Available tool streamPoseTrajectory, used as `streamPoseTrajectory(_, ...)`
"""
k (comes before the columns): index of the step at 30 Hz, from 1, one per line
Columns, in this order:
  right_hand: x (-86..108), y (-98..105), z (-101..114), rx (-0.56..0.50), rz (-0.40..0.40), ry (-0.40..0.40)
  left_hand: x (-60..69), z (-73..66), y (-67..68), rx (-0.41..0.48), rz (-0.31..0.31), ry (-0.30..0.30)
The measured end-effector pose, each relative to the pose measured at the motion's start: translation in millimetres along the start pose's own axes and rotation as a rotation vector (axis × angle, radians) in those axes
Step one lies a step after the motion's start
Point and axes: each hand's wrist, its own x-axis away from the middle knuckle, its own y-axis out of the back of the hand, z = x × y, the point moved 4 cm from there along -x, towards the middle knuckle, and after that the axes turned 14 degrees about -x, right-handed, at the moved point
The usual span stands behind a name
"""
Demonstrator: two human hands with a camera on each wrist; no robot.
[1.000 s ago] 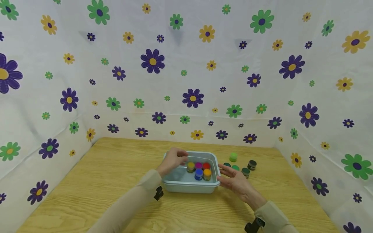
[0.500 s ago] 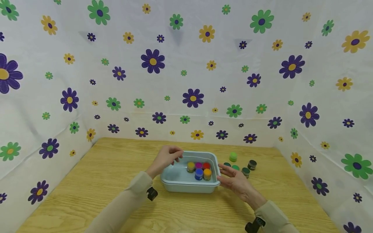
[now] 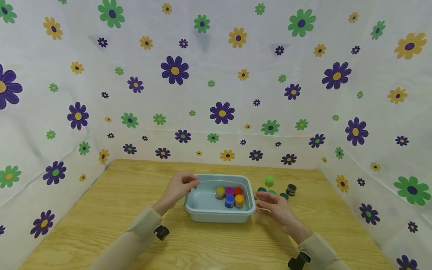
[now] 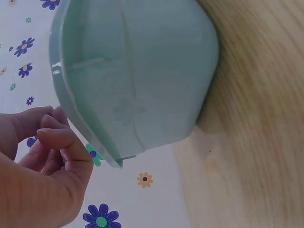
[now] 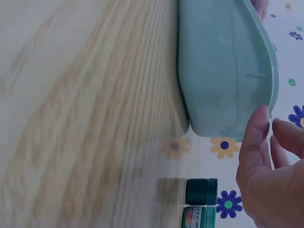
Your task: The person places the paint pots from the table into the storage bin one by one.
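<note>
A pale blue plastic bin (image 3: 219, 213) stands on the wooden table. Inside, towards its right side, sit several small paint jars: a mustard jar (image 3: 220, 193), a magenta jar (image 3: 229, 191), a red jar (image 3: 238, 191), a blue jar (image 3: 229, 201) and an orange jar (image 3: 239, 201). My left hand (image 3: 177, 190) is at the bin's left rim, fingers loosely bent and holding nothing; whether they touch the rim I cannot tell. Just off the right wall is my right hand (image 3: 278, 212), its fingers relaxed and nothing in them.
Right of the bin stand more jars: a light green jar (image 3: 269, 180), a black jar (image 3: 291, 189) and several green ones, such as a dark green jar (image 5: 202, 191), partly behind my right hand. A flowered cloth (image 3: 189, 93) encloses the table's back and sides.
My left hand has moved left, from above the bin's inside to its left rim. My right hand has drawn slightly away from the right rim. The jars stay in place.
</note>
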Motion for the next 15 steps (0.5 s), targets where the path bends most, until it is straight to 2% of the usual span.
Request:
streamPoseTrajectory(4,-2.6,8.2,4.9,0.049,-0.018,0.09,7.3,10.5,4.4,-0.011,-0.027,0.024)
streamPoseTrajectory(9,-4.8,18.2,14.3,0.123,-0.03,0.182,13.8,22.2,5.7,-0.011,-0.023,0.047)
streamPoseTrajectory(15,-8.0,27.7,24.5,0.254,-0.092,0.195,20.0,31.9,5.6,0.005,-0.016,0.095)
